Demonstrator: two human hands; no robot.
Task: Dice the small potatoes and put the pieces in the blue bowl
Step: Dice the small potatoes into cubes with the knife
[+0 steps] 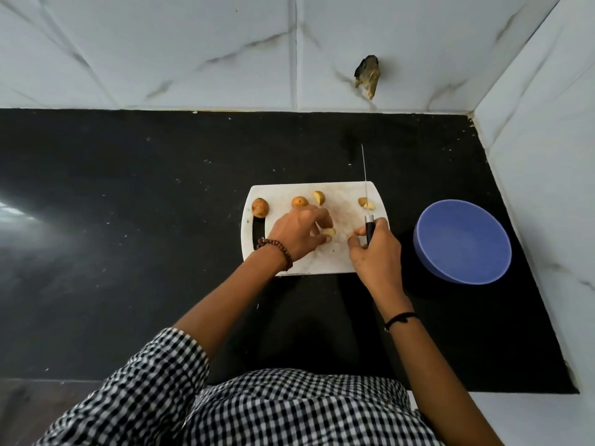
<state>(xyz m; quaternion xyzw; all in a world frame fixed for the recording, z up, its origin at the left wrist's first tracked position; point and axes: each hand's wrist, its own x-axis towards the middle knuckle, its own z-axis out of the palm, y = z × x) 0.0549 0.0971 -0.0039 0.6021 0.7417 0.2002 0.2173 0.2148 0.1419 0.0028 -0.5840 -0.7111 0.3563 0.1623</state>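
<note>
Black tabletop (128,220); blue bowl (463,239) at right, empty. White cutting board (341,201) carries potatoes (260,207). Right hand (376,252) wraps knife (369,226) handle; left hand (299,233) pinches potato piece (329,232) mid-board (firm, light, probably slippery when cut): hold skin sides, flat face down.

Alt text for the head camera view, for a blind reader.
A person's left hand holds a potato piece on a cutting board while the right hand grips a knife. Other potatoes lie on the board; a blue bowl sits right of it.
</note>
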